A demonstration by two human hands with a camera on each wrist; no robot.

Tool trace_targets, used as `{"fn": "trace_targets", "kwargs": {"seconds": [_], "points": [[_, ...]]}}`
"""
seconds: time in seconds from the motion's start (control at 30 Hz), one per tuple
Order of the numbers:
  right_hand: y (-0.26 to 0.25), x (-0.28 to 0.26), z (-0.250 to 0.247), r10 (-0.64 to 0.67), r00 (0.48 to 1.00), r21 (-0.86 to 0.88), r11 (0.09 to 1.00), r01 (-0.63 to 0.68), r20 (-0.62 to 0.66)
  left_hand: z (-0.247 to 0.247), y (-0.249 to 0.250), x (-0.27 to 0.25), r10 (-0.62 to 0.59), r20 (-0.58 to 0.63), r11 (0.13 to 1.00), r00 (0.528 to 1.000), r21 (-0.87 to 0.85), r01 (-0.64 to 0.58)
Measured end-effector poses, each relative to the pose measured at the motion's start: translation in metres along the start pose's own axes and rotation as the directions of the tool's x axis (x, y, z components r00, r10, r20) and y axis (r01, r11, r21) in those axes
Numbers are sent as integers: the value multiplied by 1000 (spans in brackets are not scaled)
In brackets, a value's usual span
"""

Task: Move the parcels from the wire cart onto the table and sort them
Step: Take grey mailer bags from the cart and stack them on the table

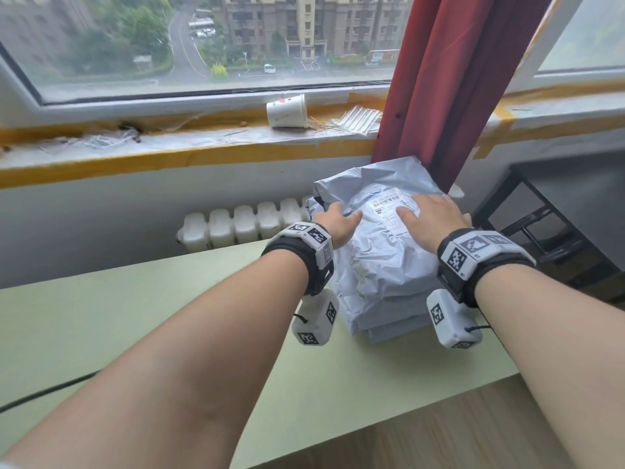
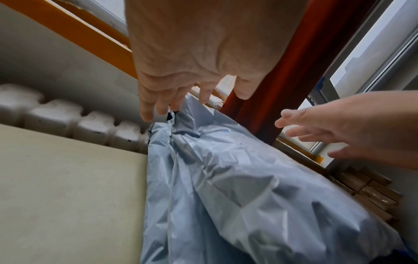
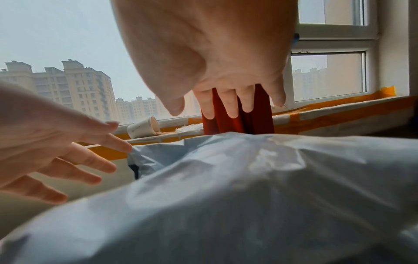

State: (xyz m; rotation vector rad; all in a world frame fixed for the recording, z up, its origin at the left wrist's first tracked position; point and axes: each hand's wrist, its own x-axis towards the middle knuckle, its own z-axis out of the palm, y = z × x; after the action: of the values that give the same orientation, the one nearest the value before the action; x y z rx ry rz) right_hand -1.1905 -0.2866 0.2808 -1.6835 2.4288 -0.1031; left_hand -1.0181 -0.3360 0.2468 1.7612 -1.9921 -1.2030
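Resting atop table (image 1: 169,316): crinkled grey poly parcels (image 1: 389,265), stacked, label up; left hand (image 1: 338,221), right hand (image 1: 433,218) spread flat above.

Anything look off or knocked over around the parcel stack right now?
Yes: the white paper cup on the windowsill lies tipped on its side, thin sticks scattered at its mouth. The grey parcels sit stacked unevenly on the table, with both hands open over them.
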Motion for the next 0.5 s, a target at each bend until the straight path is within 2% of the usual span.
{"fn": "trace_targets", "kwargs": {"seconds": [0.17, 0.5], "points": [[-33, -3, -12, -85, 996, 7, 996, 85, -26, -41, -8, -20, 55, -79, 994, 995, 96, -47], [-158, -39, -27, -288, 957, -1, 957, 288, 3, -137, -77, -94, -30, -241, 982, 970, 173, 73]]}}
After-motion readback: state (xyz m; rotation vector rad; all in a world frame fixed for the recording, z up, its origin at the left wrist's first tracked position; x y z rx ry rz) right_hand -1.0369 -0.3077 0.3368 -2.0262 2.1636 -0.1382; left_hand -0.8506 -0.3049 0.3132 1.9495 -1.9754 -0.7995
